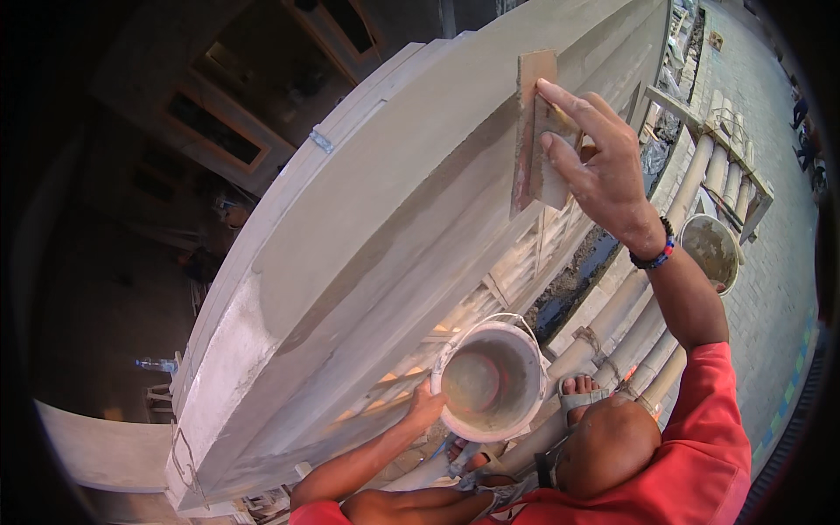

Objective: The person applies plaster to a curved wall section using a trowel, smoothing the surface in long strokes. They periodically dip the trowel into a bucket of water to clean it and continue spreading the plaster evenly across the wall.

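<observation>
Wooden float [535, 131] is pressed flat against the grey plastered beam [394, 227] near its upper edge by the right hand [595, 166]. A mortar-smeared bucket [490, 381] is gripped at its rim by the left hand [426, 407], just below the beam.

Packages: none in view.
Labels: none visible on bucket [492, 378] or bottle [157, 364].
Signs: none.
Screens: none.
</observation>
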`<state>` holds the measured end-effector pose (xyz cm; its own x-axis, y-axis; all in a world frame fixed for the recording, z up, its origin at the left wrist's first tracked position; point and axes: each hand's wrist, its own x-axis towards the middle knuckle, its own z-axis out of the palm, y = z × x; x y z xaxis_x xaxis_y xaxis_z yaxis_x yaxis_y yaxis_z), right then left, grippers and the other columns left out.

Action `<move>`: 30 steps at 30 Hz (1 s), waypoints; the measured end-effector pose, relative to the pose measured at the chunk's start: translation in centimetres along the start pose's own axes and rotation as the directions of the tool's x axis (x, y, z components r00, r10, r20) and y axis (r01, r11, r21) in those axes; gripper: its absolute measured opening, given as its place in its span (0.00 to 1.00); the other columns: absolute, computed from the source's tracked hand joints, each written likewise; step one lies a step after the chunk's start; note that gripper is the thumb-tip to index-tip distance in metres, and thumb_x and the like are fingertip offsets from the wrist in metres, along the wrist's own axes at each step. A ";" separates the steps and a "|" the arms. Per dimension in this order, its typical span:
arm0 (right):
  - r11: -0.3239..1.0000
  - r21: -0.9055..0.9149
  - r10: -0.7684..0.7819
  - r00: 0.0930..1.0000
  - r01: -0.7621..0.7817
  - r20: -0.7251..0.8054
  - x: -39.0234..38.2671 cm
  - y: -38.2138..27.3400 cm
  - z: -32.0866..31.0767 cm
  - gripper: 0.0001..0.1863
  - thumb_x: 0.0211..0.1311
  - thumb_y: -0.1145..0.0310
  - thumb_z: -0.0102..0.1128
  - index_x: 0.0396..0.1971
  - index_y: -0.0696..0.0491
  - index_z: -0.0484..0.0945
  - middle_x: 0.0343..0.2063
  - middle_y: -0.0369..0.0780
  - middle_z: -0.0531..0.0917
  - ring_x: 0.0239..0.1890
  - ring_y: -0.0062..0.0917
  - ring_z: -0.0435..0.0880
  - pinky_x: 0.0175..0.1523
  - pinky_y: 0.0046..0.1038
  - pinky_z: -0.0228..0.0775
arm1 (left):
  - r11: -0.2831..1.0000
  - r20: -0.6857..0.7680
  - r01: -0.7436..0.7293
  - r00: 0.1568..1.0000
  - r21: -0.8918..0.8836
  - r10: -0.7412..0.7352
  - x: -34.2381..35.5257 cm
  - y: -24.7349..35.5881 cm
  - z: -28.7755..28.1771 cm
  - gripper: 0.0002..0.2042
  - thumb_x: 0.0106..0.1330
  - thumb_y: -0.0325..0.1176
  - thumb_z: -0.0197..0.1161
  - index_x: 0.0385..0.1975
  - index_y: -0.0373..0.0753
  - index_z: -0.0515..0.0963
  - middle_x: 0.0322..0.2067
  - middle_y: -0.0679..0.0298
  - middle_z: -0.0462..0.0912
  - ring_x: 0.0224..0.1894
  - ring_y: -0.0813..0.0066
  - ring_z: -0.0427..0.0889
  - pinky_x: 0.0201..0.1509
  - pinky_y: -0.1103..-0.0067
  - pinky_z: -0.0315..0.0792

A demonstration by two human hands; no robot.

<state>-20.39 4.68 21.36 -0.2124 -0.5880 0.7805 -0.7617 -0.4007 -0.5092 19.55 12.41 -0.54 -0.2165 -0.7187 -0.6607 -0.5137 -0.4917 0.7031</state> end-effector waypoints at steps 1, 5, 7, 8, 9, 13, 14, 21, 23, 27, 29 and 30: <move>0.996 0.078 0.045 0.999 -0.044 -0.017 -0.5 -0.9 1.7 0.28 0.55 0.76 0.64 0.59 0.51 0.75 0.30 0.40 0.73 0.27 0.25 0.74 0.33 0.27 0.72 | 1.000 0.002 -0.013 1.000 0.027 0.013 0.2 -0.2 0.0 0.23 0.54 0.21 0.57 0.53 0.30 0.72 0.44 0.55 0.81 0.44 0.68 0.81 0.49 0.74 0.75; 0.999 -0.039 -0.013 0.989 0.008 -0.145 -1.1 -2.0 6.0 0.28 0.53 0.77 0.63 0.58 0.53 0.74 0.29 0.39 0.70 0.25 0.27 0.74 0.30 0.29 0.71 | 0.994 0.015 -0.057 0.998 0.089 0.056 0.8 -1.8 -0.2 0.23 0.54 0.21 0.56 0.53 0.30 0.71 0.44 0.55 0.81 0.44 0.69 0.81 0.50 0.74 0.75; 0.996 -0.088 0.008 1.000 -0.009 -0.021 -3.8 -2.1 6.6 0.28 0.53 0.77 0.63 0.58 0.53 0.74 0.30 0.40 0.70 0.25 0.28 0.74 0.30 0.30 0.71 | 1.000 0.025 -0.010 1.000 0.009 0.010 -0.1 -0.4 0.2 0.23 0.54 0.21 0.56 0.54 0.30 0.71 0.44 0.56 0.81 0.44 0.69 0.81 0.50 0.74 0.75; 0.993 -0.115 0.020 0.999 -0.016 0.040 -5.3 -2.0 6.5 0.28 0.53 0.77 0.63 0.58 0.53 0.74 0.30 0.40 0.70 0.25 0.28 0.74 0.29 0.30 0.71 | 0.999 0.034 0.013 0.999 -0.030 -0.012 -0.5 0.1 0.3 0.23 0.54 0.21 0.56 0.54 0.30 0.71 0.45 0.56 0.81 0.45 0.69 0.81 0.50 0.75 0.75; 0.995 -0.098 0.032 0.996 -0.024 0.082 -6.8 -1.4 6.2 0.28 0.53 0.77 0.63 0.58 0.53 0.74 0.30 0.40 0.70 0.25 0.28 0.74 0.29 0.30 0.71 | 1.000 0.022 0.007 1.000 -0.001 -0.007 -0.5 -0.1 0.3 0.24 0.53 0.20 0.56 0.54 0.30 0.71 0.45 0.56 0.81 0.45 0.70 0.81 0.50 0.75 0.75; 0.998 0.039 0.050 0.999 -0.049 -0.014 -6.4 -0.7 5.2 0.28 0.54 0.75 0.63 0.58 0.54 0.73 0.30 0.40 0.70 0.26 0.28 0.75 0.28 0.31 0.70 | 0.999 0.012 -0.018 1.000 -0.041 0.019 -0.5 -0.8 -0.1 0.25 0.53 0.20 0.55 0.55 0.31 0.70 0.46 0.57 0.80 0.46 0.71 0.80 0.51 0.75 0.75; 0.995 0.083 0.066 0.993 -0.058 -0.095 -5.0 -1.4 4.9 0.28 0.54 0.75 0.63 0.58 0.53 0.74 0.30 0.40 0.70 0.26 0.29 0.75 0.28 0.31 0.70 | 0.996 0.030 -0.015 0.999 -0.091 0.018 -0.9 -0.9 0.0 0.25 0.53 0.19 0.55 0.56 0.31 0.70 0.47 0.57 0.80 0.46 0.71 0.80 0.51 0.75 0.75; 0.997 0.040 -0.068 0.997 0.067 0.047 -7.2 -4.9 8.8 0.29 0.52 0.77 0.64 0.57 0.52 0.74 0.31 0.41 0.71 0.23 0.29 0.74 0.27 0.30 0.70 | 0.997 0.047 -0.077 0.996 0.025 0.076 0.5 -1.8 0.2 0.25 0.54 0.19 0.54 0.56 0.31 0.70 0.48 0.57 0.80 0.47 0.71 0.80 0.51 0.76 0.74; 0.994 0.066 -0.094 0.979 0.084 0.180 -10.7 -3.5 8.5 0.29 0.51 0.77 0.64 0.58 0.52 0.74 0.31 0.41 0.70 0.23 0.28 0.73 0.26 0.30 0.69 | 0.994 0.041 -0.097 0.994 -0.044 0.099 0.0 -0.7 0.7 0.25 0.54 0.20 0.54 0.56 0.31 0.70 0.48 0.57 0.80 0.48 0.71 0.79 0.51 0.76 0.74; 0.996 0.087 0.010 1.000 -0.012 0.016 -7.1 -3.8 6.9 0.31 0.52 0.75 0.65 0.60 0.51 0.72 0.31 0.41 0.70 0.27 0.29 0.73 0.26 0.30 0.69 | 0.999 0.018 0.004 1.000 -0.048 -0.004 -1.9 0.2 0.1 0.25 0.55 0.21 0.55 0.57 0.31 0.70 0.48 0.57 0.80 0.48 0.71 0.79 0.52 0.75 0.74; 0.996 0.092 -0.011 0.995 0.020 -0.096 -3.5 -4.4 7.5 0.32 0.51 0.75 0.65 0.60 0.51 0.71 0.31 0.41 0.70 0.27 0.30 0.73 0.26 0.30 0.69 | 0.999 0.041 0.035 0.999 -0.040 -0.034 -2.5 2.4 0.3 0.25 0.55 0.22 0.55 0.57 0.32 0.70 0.48 0.57 0.79 0.48 0.71 0.79 0.52 0.75 0.73; 0.995 0.091 -0.034 0.997 0.040 -0.075 -3.4 -5.2 8.0 0.33 0.50 0.76 0.66 0.60 0.51 0.72 0.30 0.41 0.70 0.26 0.29 0.73 0.27 0.30 0.69 | 0.999 0.050 0.042 0.998 -0.035 -0.040 -2.4 2.4 0.4 0.25 0.55 0.22 0.54 0.58 0.32 0.69 0.48 0.57 0.79 0.48 0.70 0.79 0.52 0.74 0.73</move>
<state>-10.85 3.11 18.44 -0.2319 -0.5198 0.8222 -0.7111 -0.4862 -0.5079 18.55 13.15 2.61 -0.2368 -0.6734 -0.7004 -0.4927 -0.5381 0.6839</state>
